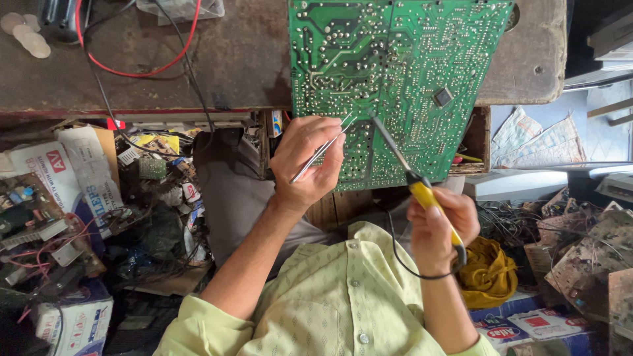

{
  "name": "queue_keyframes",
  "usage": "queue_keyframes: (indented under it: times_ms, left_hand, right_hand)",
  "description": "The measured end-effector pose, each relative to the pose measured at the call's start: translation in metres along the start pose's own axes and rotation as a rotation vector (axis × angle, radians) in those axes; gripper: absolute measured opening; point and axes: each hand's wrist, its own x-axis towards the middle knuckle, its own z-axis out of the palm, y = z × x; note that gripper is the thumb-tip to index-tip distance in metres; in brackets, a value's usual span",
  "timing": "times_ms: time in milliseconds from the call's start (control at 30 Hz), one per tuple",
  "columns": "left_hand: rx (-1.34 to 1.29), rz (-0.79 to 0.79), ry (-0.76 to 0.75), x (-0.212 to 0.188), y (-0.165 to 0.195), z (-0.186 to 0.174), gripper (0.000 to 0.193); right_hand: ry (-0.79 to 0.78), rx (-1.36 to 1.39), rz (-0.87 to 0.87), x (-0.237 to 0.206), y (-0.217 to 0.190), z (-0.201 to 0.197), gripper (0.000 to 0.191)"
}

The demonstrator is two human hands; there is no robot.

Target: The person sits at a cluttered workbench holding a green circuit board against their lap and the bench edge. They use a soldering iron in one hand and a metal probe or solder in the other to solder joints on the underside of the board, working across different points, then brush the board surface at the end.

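— What are the hands gripping?
— Left hand (304, 161) is pinching tweezers (321, 151); right hand (438, 227) is clutching a yellow soldering iron (412, 179), both tips touching the green circuit board (395, 72) overhanging the workbench (231, 66)

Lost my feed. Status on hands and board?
Left hand grips tweezers. Right hand grips soldering iron. Both tips on green circuit board. Nothing blocking.

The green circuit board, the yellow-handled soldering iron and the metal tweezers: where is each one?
green circuit board (395, 59), head view, on its solder side.
yellow-handled soldering iron (425, 194), head view, on the yellow grip above the right hand (438, 227).
metal tweezers (323, 150), head view, mid-shaft, in the left hand (306, 161).
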Motion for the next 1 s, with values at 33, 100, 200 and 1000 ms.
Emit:
queue_keyframes:
  times_ms: [33, 100, 200, 1000]
  left_hand:
    - [-0.009, -0.002, 0.004, 0.000, 0.000, -0.001, 0.027]
    - [-0.013, -0.020, 0.009, -0.001, 0.001, -0.001, 0.027]
    - [-0.043, -0.035, 0.013, -0.001, 0.000, -0.002, 0.025]
    - [-0.109, -0.052, 0.016, 0.000, 0.001, -0.005, 0.023]
  right_hand:
    - [-0.034, -0.076, -0.090, -0.001, -0.008, 0.003, 0.021]
    - [-0.076, -0.263, -0.211, -0.003, -0.021, 0.011, 0.021]
    - [-0.129, -0.572, -0.322, -0.001, -0.039, 0.024, 0.019]
    - [-0.292, -1.049, -0.566, -0.003, -0.070, 0.088, 0.022]
